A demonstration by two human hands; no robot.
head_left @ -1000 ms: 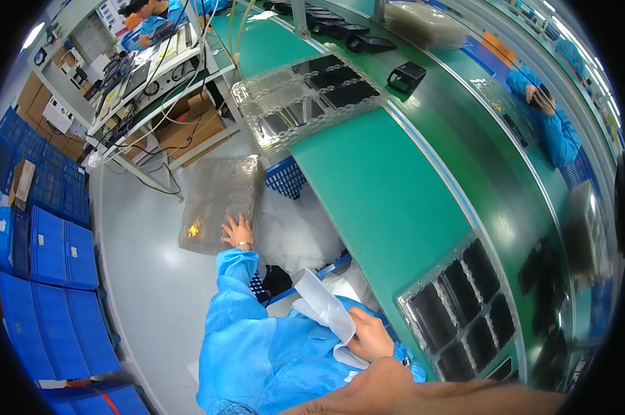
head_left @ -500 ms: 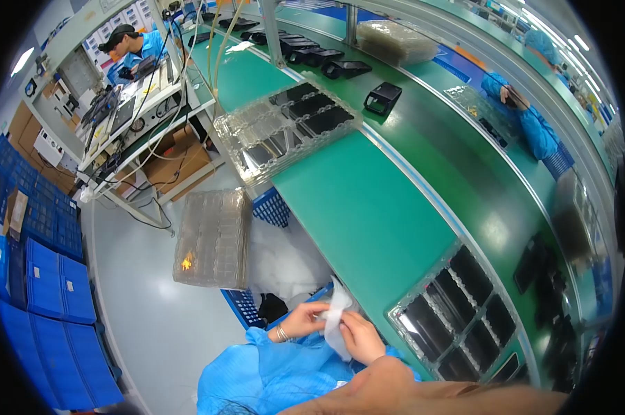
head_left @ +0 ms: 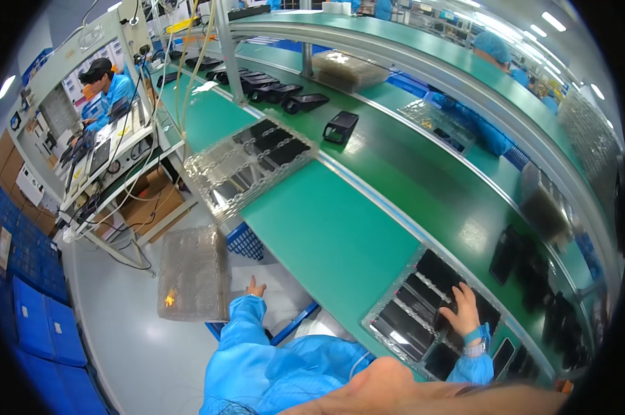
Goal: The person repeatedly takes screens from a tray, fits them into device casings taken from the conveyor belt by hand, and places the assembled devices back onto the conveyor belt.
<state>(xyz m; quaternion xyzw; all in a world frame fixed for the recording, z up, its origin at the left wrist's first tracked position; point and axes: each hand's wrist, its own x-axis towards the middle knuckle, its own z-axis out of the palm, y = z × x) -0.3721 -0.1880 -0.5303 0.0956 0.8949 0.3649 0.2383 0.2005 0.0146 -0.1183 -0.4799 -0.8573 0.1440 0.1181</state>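
Note:
My right hand (head_left: 463, 311) is over a clear plastic tray (head_left: 376, 319) of flat black screen panels (head_left: 404, 328) near the front of the green bench. Its fingers are apart, and whether they touch a panel I cannot tell. At the left, my left hand (head_left: 256, 287) reaches out with its fingers stretched, above the white film (head_left: 285, 280) heaped in a blue basket (head_left: 295, 324). Nothing shows in that hand. Farther along the bench lies a second clear tray (head_left: 219, 166), part filled with black panels.
Stacked clear trays (head_left: 191, 277) stand left of the basket. Black device housings (head_left: 341, 127) sit on the green conveyor (head_left: 388, 173) beyond a metal rail. Blue bins (head_left: 39, 311) line the left side. A co-worker (head_left: 108, 90) sits at a far workbench.
Both hands held a strip of white film together; now they are apart. My right hand has moved right to the tray, my left hand left over the basket. The view has shifted.

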